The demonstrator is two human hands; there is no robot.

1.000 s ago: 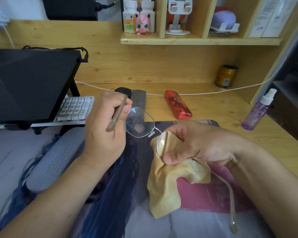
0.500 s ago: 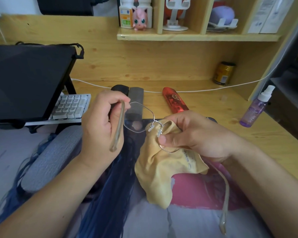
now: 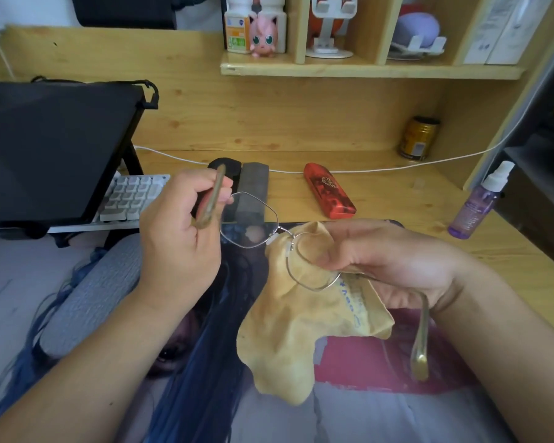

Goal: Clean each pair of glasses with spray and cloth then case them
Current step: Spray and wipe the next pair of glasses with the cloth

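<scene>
Thin metal-rimmed glasses [image 3: 248, 223] hang in the air over the desk mat. My left hand [image 3: 179, 238] pinches their left temple near the hinge. My right hand [image 3: 387, 257] holds a yellow cloth [image 3: 295, 321] folded round the right lens, thumb on the lens front. The right temple hangs down past my wrist. A purple spray bottle [image 3: 477, 203] stands at the desk's right edge. A red case [image 3: 328, 194], a grey case [image 3: 253, 187] and a black case [image 3: 227, 166] lie behind the glasses.
A dark monitor [image 3: 52, 148] on a stand covers a white keyboard [image 3: 131, 196] at left. A grey wrist rest [image 3: 90, 295] lies on the printed desk mat [image 3: 365, 404]. A gold can [image 3: 418, 139] and a white cable [image 3: 381, 169] sit by the back wall under a shelf.
My right hand has slid the cloth round the right lens, and the lens now tilts flatter. The left hand has shifted its pinch slightly up the temple.
</scene>
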